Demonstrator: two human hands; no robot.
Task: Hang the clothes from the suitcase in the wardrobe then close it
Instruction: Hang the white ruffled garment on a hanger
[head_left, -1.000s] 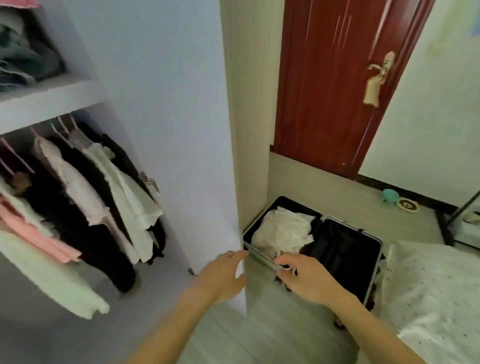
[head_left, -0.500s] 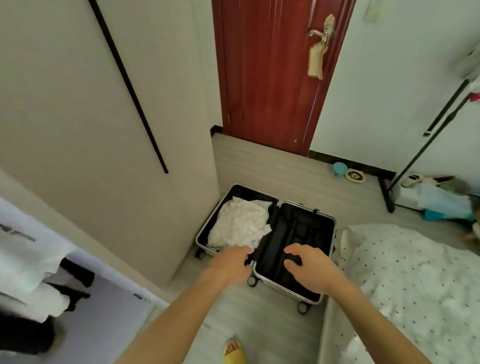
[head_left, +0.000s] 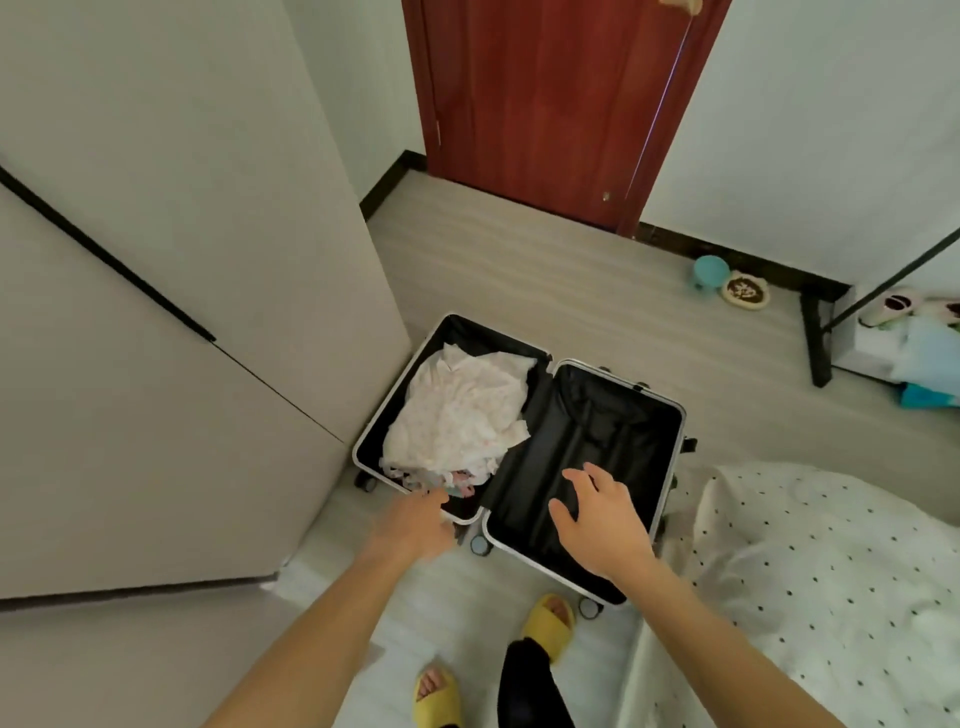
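Clothes (head_left: 457, 415) in suitcase (head_left: 613, 426) lie at L hand (head_left: 415, 525), grip unclear; R hand (head_left: 602, 525) spread over empty half.

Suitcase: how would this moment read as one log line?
suitcase open on floor | white clothes in left half | left hand at their near edge, grip unclear | right hand open over empty half

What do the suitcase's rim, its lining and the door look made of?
Suitcase rim: probably aluminium, pale silver with dull sheen. Lining: seemingly black woven fabric, softly creased. Door: reddish-brown wood or veneer, glossy lacquer; light streaks reflect off it.
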